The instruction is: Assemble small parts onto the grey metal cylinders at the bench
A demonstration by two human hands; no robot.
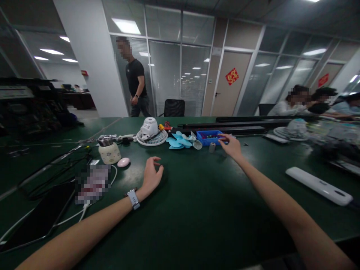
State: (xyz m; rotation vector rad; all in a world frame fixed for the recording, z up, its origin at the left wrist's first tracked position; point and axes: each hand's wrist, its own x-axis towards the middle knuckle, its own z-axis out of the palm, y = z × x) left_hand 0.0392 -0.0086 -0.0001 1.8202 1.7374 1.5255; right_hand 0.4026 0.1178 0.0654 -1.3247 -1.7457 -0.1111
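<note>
My left hand hovers over the green table with its fingers loosely bent, thumb apart, and nothing in it. A pink rounded object and a cream patterned jar with a metal lid stand to its left. Farther right, my right hand reaches to the right end of a blue tray that holds small parts. Its fingers are bent and slightly apart, with no object visible between them. A small grey cylinder stands in front of the tray. Light blue fan blades lie left of the tray.
A white fan head and grille sit behind the blades. Long black bars lie along the back. At left are a charging phone, cables and a dark tablet; at right, a white elongated piece. A person walks beyond the table.
</note>
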